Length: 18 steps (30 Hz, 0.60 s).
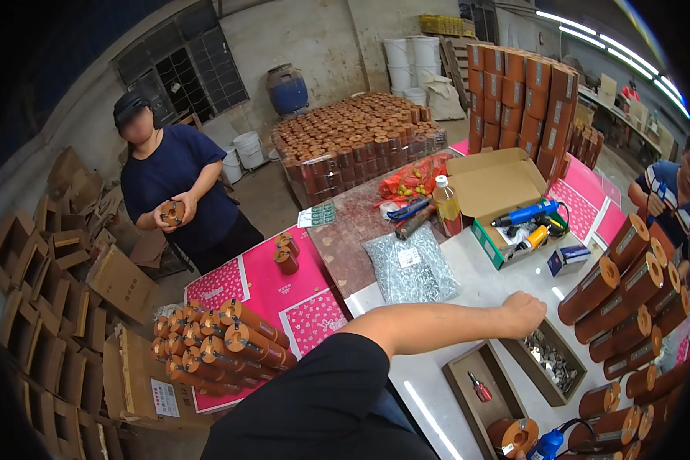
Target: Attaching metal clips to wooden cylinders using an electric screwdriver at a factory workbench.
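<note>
My left arm crosses the white table, and my left hand (524, 314) is closed in a fist at the far end of a bin of small metal parts (548, 359). What its fingers hold, if anything, is hidden. At the bottom edge, a brown ring-shaped cylinder (506, 432) stands by a second bin (468, 389), in which a red-handled screwdriver (480, 388) lies. A blue power tool (547, 445) is right of that cylinder. Only a sliver of my right hand (520, 455) shows beneath the cylinder; its fingers are cut off by the frame.
Stacked brown cylinders (621, 299) crowd the right side. Beyond my arm lie a bag of metal parts (412, 264), a bottle (447, 205) and an open box with tools (506, 230). A co-worker (180, 172) holds a cylinder at left; another person (663, 192) is at right.
</note>
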{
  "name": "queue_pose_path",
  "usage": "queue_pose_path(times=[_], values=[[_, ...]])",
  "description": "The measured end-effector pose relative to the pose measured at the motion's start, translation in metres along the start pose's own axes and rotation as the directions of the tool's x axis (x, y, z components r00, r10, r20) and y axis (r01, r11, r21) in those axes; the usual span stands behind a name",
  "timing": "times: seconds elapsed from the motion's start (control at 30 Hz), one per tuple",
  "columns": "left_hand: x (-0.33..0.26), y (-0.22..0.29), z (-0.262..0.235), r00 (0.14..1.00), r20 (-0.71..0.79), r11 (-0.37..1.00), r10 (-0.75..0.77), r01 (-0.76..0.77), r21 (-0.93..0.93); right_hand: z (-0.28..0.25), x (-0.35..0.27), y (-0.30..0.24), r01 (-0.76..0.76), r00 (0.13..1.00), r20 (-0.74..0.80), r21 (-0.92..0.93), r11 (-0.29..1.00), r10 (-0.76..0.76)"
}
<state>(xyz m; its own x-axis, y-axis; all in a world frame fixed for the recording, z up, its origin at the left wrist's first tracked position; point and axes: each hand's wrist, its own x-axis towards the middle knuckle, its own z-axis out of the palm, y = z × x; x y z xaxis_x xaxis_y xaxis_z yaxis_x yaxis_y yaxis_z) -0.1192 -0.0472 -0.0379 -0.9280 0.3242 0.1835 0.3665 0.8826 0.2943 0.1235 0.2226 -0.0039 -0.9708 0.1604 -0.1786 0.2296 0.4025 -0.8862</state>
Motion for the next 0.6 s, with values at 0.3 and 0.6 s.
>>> queue_pose_path(times=[0.3,0.6], values=[[0.005,-0.044,-0.011,1.000,-0.008,0.909,-0.008,0.004,-0.417,-0.015,0.007,-0.008,0.080,0.993,0.089,-0.010,0.997,-0.079],[0.004,-0.004,0.011,0.963,-0.009,0.949,0.271,-0.265,0.168,0.002,0.000,-0.005,0.002,1.000,0.011,0.000,1.000,-0.002]])
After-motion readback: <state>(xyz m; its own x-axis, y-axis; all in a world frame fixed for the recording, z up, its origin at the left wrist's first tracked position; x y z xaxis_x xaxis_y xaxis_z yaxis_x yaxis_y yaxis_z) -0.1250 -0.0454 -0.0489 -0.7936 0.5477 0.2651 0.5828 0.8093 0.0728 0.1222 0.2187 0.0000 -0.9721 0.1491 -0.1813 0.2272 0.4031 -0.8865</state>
